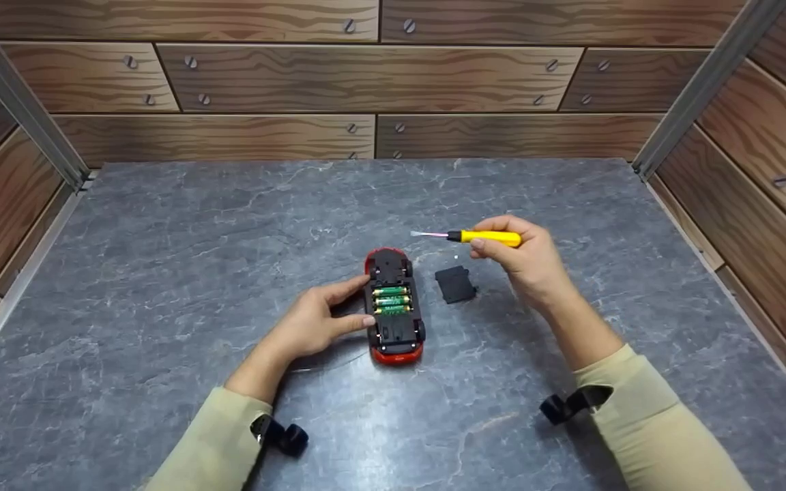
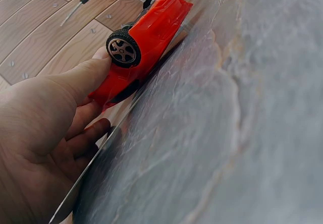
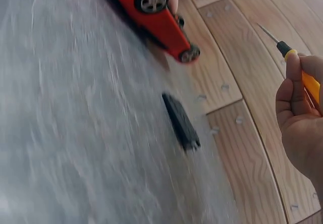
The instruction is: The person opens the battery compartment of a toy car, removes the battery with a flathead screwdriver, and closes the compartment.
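Fingers (image 1: 357, 322) of left hand (image 1: 310, 320): thumb and forefinger spread, fairly straight, touching the left long side of the red toy car (image 1: 396, 332); looks like steadying, no full wrap seen. Right hand (image 1: 533, 262) pinches the screwdriver (image 1: 492, 237) by its yellow handle, raised off the surface (image 1: 195, 225), blade pointing left and touching nothing.

Handling, judged by eye: car probably light, stiff hard plastic; glossy red body likely slick, rubbery-looking tyres grippier. Upside down on its roof it may rock or spin, so best held across both long sides between the wheels, clear of the bay. Screwdriver: rigid, light, best held by the handle.

Car sits right at the left fingertips, wheels up, well apart from the right fingers; blade tip is beyond the car's far end, to its right. Three green batteries (image 1: 391, 300) lie side by side in the bay, just right of the left fingers. Black cover (image 1: 456, 285), thin and likely stiff, lies flat right of the car, apart from it, nearer the right hand. White speck (image 1: 456, 257) just past the cover: too small to identify. Wood-patterned wall (image 1: 366, 78) behind.
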Action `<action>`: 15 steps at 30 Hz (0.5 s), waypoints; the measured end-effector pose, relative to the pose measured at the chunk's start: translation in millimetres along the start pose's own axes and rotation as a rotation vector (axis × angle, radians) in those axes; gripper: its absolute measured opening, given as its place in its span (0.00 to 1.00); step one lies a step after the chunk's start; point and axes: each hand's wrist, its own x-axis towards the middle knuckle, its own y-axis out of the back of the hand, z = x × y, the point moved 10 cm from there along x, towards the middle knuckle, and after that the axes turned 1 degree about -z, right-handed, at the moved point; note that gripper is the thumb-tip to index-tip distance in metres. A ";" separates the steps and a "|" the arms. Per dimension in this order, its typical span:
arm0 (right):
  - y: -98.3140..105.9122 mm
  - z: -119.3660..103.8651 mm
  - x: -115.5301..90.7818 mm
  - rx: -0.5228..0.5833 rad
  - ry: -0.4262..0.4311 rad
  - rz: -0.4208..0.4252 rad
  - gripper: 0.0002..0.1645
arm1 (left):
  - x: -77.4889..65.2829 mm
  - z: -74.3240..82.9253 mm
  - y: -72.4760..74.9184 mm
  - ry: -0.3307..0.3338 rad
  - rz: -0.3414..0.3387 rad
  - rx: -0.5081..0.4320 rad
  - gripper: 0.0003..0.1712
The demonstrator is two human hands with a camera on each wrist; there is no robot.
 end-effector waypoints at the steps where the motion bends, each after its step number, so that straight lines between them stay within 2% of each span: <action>1: -2.9 -0.4 -0.8 0.006 0.002 0.000 0.09 | -0.2 -0.1 0.3 0.000 0.001 0.003 0.43; 8: -16.7 2.0 -4.0 0.071 -0.006 0.005 0.11 | -0.8 -0.6 1.1 0.010 0.001 0.010 0.44; 15: -21.6 2.5 -5.9 0.130 0.008 -0.014 0.15 | 0.5 -0.7 0.2 0.015 -0.003 0.001 0.44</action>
